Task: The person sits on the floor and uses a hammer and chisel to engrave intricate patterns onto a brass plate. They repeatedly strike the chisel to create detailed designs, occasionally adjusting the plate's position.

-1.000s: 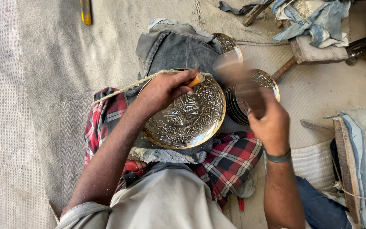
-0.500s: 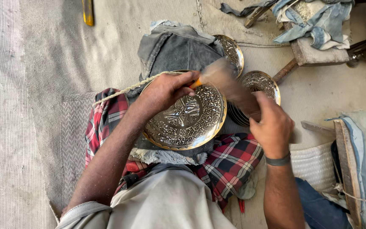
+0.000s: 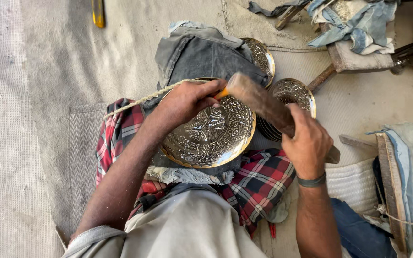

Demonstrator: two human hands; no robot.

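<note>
In the middle of the frame, an embossed round metal plate [image 3: 211, 131] lay face up on a red plaid cloth [image 3: 256, 184] spread over the person's lap. The left hand [image 3: 187, 100] rested on the plate's upper rim, its grip pinching a small orange-tipped punch [image 3: 221, 94] between thumb and fingers. Only the tip of the punch showed, pointing toward the upper right of the frame; the rest was hidden inside the fist.

The right hand [image 3: 307, 141], right of centre, had its grip wrapped tight around a hammer [image 3: 268, 107]. The hammer's long axis ran diagonally from the lower right, where the handle end stuck out below the fist, up to the upper left, where its blunt head sat just beside the orange tip of the punch. Whether head and punch touched could not be told.

Three embossed plates could be counted: the one being worked, a second [image 3: 292, 93] partly hidden under the hammer just to the right, and a third [image 3: 261, 55] above it, half covered by a folded grey cloth [image 3: 201, 52]. The second looked to sit on a stack, though the number beneath could not be told.

A thin twisted cord [image 3: 139, 100] ran from the left hand toward the left. One yellow-handled tool [image 3: 98, 12] lay at the upper left on the floor [image 3: 72, 57]. At the upper right, pale blue rags [image 3: 354, 24] lay over a wooden block [image 3: 359, 57].
</note>
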